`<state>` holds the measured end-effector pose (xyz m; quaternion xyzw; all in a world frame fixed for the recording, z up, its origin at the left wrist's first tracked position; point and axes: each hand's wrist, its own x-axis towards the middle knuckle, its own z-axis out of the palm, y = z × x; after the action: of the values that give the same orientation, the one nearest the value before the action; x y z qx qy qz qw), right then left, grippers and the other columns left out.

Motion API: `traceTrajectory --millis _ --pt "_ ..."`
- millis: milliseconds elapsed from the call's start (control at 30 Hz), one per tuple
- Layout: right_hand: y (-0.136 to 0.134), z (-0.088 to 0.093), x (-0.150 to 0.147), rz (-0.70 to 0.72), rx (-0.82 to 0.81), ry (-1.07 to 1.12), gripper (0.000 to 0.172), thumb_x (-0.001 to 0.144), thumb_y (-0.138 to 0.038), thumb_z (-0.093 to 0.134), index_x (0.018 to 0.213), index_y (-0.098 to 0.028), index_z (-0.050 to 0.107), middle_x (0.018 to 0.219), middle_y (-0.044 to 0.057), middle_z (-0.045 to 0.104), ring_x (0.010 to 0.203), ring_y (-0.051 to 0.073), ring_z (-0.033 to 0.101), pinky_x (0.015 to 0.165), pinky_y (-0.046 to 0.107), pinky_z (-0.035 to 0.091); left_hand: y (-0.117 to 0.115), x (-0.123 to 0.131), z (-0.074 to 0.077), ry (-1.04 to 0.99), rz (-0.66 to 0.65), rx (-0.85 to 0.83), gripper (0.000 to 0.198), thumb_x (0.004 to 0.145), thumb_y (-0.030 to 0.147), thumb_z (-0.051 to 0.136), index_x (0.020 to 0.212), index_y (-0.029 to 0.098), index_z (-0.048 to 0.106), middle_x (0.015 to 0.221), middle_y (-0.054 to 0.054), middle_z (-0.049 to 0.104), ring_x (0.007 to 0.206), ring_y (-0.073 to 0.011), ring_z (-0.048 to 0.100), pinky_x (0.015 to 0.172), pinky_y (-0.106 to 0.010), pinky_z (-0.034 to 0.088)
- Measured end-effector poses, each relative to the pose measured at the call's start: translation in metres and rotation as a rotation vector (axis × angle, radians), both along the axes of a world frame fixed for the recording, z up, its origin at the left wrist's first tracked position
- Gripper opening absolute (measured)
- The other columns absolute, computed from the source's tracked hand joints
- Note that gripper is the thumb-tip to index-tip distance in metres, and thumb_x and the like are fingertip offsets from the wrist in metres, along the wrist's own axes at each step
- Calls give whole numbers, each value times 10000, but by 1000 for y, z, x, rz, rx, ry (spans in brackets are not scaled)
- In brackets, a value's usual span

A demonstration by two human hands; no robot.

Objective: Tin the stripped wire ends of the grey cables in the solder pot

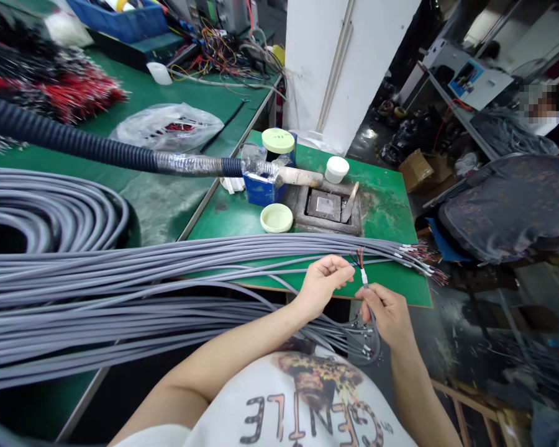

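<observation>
My right hand is closed round a grey cable just below its stripped end, which points up. A white sleeve wraps the cable there, and thin coloured wires fan out above it. My left hand is closed in a pinch at the left side of these wires, with a dark wire reaching its fingertips. Behind both hands, a bundle of grey cables runs across the green table, its stripped ends at the right. More cables hang lower, nearer my body.
Beyond the bundle sits a solder pot with a scraper in it. A ribbed hose ends above the pot. Around it stand a pale green dish, a white jar and a blue box. A covered chair is at right.
</observation>
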<state>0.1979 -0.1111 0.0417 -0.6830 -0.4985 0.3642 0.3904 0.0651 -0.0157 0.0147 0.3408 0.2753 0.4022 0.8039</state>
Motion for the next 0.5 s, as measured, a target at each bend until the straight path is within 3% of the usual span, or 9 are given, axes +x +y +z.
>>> traceTrajectory --millis 233,500 --pt "0 -2 -3 33 0 8 278 920 -388 477 813 -183 632 479 -43 523 447 91 477 492 220 378 0 2 -2 -57 45 -84 201 713 307 734 808 137 682 685 -23 704 556 -79 554 558 -203 411" --pt "0 -1 -6 45 1 -10 299 924 -388 468 766 -181 617 487 -39 530 451 89 481 495 218 375 4 3 1 -16 84 1 181 689 285 755 735 129 676 658 -24 698 569 -88 564 579 -213 429"
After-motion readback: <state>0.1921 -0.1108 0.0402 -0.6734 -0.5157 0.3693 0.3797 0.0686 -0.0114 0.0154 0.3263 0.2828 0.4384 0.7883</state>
